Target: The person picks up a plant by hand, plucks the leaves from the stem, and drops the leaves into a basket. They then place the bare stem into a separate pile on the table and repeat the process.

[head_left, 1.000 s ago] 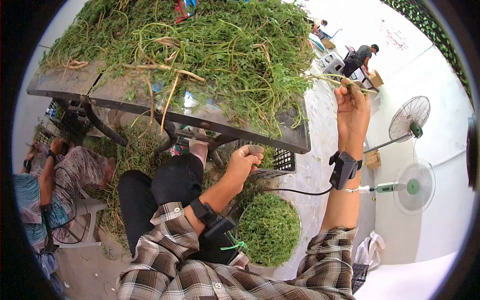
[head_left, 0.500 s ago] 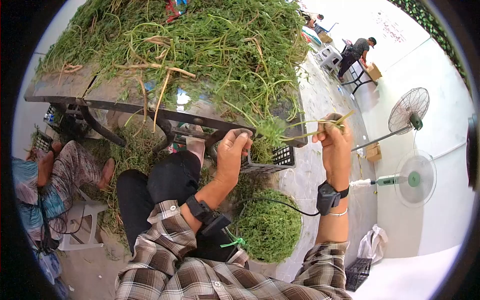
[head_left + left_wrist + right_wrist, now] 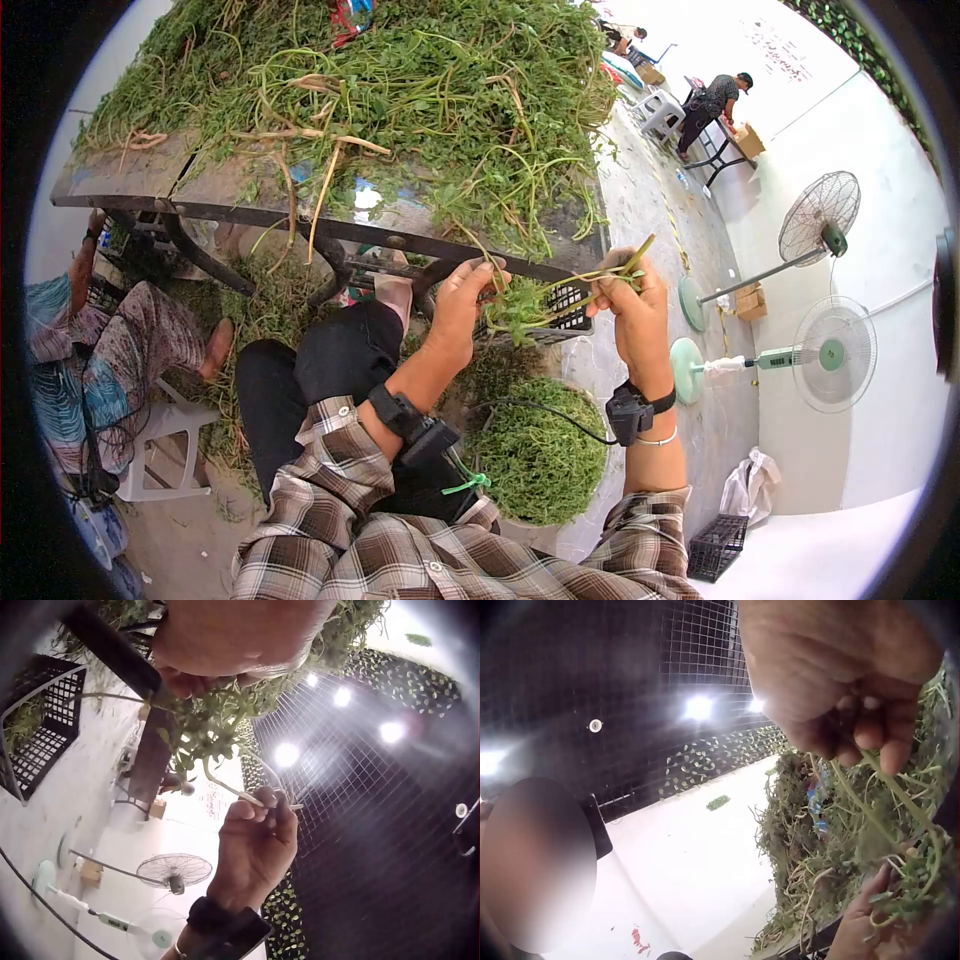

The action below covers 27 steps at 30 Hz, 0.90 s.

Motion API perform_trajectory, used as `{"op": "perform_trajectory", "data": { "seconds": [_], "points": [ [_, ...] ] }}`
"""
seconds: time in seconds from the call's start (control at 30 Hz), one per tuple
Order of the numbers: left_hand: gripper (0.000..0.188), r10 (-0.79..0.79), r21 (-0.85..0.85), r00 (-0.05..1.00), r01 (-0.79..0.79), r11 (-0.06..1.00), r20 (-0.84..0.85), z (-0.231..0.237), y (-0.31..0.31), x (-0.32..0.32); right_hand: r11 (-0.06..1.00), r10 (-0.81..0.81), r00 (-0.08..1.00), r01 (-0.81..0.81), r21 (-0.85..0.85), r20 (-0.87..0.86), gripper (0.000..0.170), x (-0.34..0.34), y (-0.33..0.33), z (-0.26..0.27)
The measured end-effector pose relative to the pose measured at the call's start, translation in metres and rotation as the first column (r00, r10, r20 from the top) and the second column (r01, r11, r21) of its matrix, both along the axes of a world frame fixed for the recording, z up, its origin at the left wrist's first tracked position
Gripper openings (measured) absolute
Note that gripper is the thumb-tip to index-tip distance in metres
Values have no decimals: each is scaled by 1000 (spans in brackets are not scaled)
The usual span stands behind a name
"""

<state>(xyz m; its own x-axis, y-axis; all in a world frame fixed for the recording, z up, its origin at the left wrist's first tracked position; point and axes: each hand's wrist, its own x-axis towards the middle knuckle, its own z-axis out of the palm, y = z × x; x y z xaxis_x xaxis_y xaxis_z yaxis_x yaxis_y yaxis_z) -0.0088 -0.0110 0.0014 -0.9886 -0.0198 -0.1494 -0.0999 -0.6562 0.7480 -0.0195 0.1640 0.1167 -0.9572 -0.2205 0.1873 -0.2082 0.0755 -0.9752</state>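
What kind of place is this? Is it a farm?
It looks more like an indoor workroom for sorting plants, though I can't be sure. There's a huge pile of greens on a table, a black plastic crate and another person bending over farther back.

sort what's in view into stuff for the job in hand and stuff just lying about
Job in hand:
sprig in the right hand
leafy heap
round pile of greens, probably

Just about, seemingly:
metal fan
pale fan
white sack
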Motion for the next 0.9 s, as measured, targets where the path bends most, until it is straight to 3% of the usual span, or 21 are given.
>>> {"op": "perform_trajectory", "data": {
  "seconds": [0.13,0.33,0.4,0.67,0.73,0.9],
  "points": [
    [31,-17,13,999,18,1000,-37,3,-2,1,999,-3,998,1,33,60,13,2,-4,-6],
    [32,-250,134,962,264,955,-113,11,2,4,991,59,996,-67,115,71,11,-5,-18,-12],
    [34,-312,-7,936,315,949,-166,8,3,2,992,53,996,-60,107,74,11,-8,-23,-12],
    [27,-481,-39,870,480,877,-105,12,1,7,998,51,993,-53,19,104,14,-19,-31,-20],
    [19,-419,-42,895,418,908,-152,11,5,7,975,180,974,-195,104,139,19,-17,-32,-21],
    [18,-472,-95,873,463,881,-124,13,5,10,950,292,915,-312,29,277,21,-11,-34,-36]
  ]
}}
